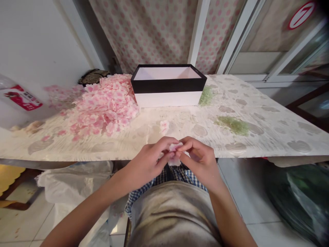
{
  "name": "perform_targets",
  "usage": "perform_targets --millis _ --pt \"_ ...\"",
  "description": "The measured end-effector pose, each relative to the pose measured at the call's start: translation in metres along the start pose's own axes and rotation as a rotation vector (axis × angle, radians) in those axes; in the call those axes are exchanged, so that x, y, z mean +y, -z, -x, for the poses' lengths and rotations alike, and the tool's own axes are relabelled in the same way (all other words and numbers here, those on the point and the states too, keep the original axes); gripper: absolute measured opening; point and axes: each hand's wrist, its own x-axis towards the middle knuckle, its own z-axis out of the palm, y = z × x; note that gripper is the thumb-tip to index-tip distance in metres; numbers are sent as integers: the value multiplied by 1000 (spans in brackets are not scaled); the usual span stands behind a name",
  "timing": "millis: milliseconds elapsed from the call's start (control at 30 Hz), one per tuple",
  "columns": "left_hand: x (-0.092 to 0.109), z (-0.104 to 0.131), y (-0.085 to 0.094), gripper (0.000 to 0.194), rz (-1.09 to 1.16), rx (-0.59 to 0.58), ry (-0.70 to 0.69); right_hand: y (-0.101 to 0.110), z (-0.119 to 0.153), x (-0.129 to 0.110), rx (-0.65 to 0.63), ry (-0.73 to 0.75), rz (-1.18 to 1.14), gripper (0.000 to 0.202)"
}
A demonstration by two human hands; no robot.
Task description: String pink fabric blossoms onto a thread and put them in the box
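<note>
Between my two hands, just off the table's front edge, is a small pink and white petal piece (pixel 175 160). My left hand (pixel 156 155) pinches its left side with thumb and forefinger. From the right, my right hand (pixel 199 156) pinches the same piece, its fingertips close to those of the left. Another pale pink petal piece (pixel 164 127) lies on the table just beyond my hands. A large heap of pink petals (pixel 108 103) covers the table's left part.
Behind my hands stands a white box with a black rim (pixel 168 85). Green stringy bits (pixel 232 125) lie on the patterned tablecloth (pixel 269 128) at right, more beside the box (pixel 206 96). A dark patterned item (pixel 93 77) sits behind the heap. White plastic bags (pixel 74 188) hang below left.
</note>
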Motion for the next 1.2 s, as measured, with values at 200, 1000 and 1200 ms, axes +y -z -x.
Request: perform_targets --millis 200,1000,1200 --pt "5 1 1 33 -71 -72 -46 0 2 3 -42 -73 -28 8" --pt "18 4 -3 33 464 158 20 1 22 2 -8 165 45 23" --pt "15 6 -6 34 340 174 -80 0 26 4 -2 150 18 18"
